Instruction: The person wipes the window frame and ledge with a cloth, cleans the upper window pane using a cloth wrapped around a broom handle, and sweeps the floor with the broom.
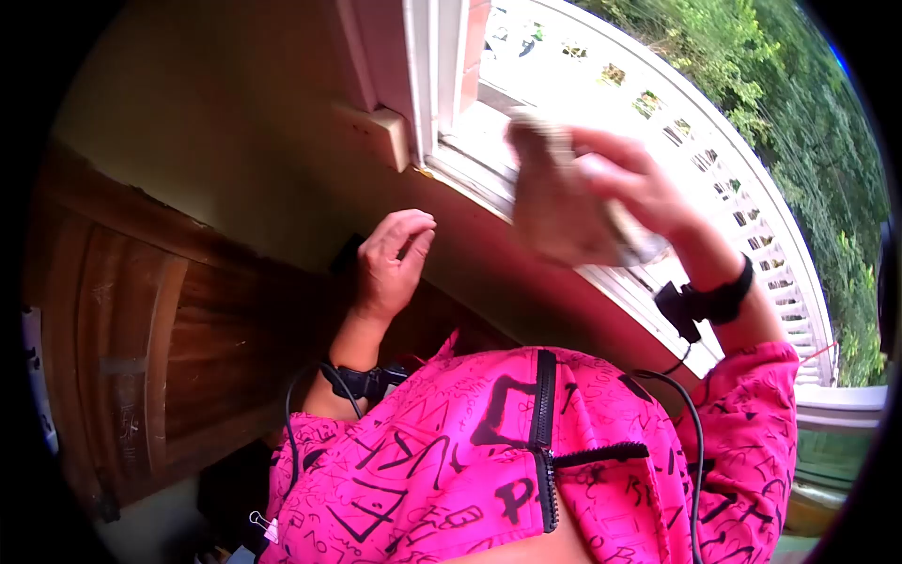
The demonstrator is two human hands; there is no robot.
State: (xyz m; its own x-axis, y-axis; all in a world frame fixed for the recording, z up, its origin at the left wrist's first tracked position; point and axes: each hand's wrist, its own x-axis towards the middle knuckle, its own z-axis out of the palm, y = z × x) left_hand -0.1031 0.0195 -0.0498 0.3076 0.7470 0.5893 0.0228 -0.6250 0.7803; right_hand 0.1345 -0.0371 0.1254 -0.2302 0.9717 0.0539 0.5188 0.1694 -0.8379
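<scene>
My right hand (625, 179) is closed on a greyish-brown cloth (564, 211), which hangs down from the fingers beside the window sill (479, 169). The cloth is blurred by motion, and I cannot tell whether it touches the sill. My left hand (396, 258) is raised in front of the wall below the window, with its fingers curled and the thumb close to them. Nothing shows in the left hand, and it looks apart from the wall.
A wooden block (381, 136) juts out at the corner of the window frame (423, 75). Outside is a white curved balustrade (752, 188) with trees behind it. A brown wooden door (132, 348) is at left. Cables run from bands on both forearms.
</scene>
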